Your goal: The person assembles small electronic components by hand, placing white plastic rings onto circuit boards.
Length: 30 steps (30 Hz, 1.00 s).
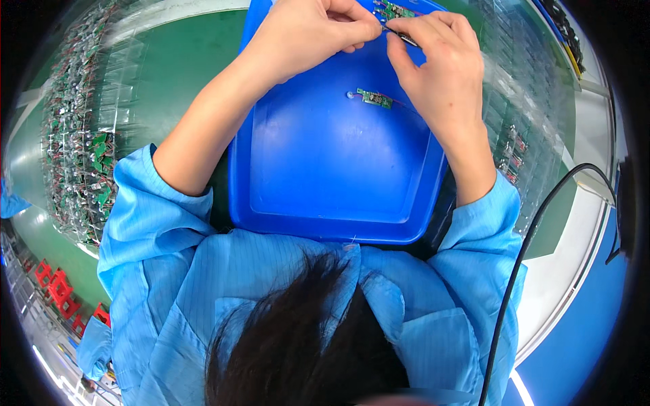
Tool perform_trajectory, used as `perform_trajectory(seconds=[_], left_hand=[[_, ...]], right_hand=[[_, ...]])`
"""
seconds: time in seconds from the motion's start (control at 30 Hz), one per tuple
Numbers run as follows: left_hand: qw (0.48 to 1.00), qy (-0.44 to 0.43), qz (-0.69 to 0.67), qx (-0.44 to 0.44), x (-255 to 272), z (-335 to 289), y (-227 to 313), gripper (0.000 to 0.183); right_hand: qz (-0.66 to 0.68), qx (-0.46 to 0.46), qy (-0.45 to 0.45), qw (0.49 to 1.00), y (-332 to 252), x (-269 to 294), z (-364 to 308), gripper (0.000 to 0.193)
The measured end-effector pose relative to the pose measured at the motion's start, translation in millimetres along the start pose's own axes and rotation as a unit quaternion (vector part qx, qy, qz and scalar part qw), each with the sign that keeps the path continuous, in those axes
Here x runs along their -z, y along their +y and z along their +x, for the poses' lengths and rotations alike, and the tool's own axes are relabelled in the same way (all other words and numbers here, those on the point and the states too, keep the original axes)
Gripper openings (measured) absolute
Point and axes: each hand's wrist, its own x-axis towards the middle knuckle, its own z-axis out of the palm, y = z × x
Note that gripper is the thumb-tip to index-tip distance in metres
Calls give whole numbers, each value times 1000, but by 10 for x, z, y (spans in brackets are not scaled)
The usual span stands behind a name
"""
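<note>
Both hands meet over the far end of a blue plastic tray (338, 203). My left hand (305, 37) is closed in a pinch, thumb against fingertips; what lies between them is hidden. Close beside it, my right hand (443, 68) pinches a thin dark piece (404, 36) whose kind I cannot make out. Just beyond the fingertips shows a small green circuit board (393, 11), partly covered by the hands. Another small green circuit board (374, 99) with a dark display and thin wires lies on the tray floor, nearer to me and apart from both hands.
Rows of wired circuit boards in clear plastic (78, 135) line the green table at the left. More clear plastic packing (521, 101) lies at the right. A black cable (535, 223) arcs along the right side. Red stools (59, 291) stand at the far lower left.
</note>
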Motion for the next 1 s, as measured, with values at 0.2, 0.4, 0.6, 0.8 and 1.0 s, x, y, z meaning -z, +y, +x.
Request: perform_trajectory(seconds=[0.2,0.4,0.6,0.8,1.0], left_hand=[[999,27,30,-11,-69,-63,47,15],[998,29,14,-56,-87,-76,26,12],[942,82,221,-238,-210,-229,159,13],[994,25,-82,-65,-147,-87,-11,15],[974,-20,-222,-36,-52,12,-156,22]], right_hand=[[30,-5,-3,1000,-24,41,9,14],[346,-237,-116,900,193,17,-54,11],[429,-279,-147,846,317,-51,-90,9],[159,-97,6,983,78,81,3,8],[358,-237,-83,899,131,132,20,10]])
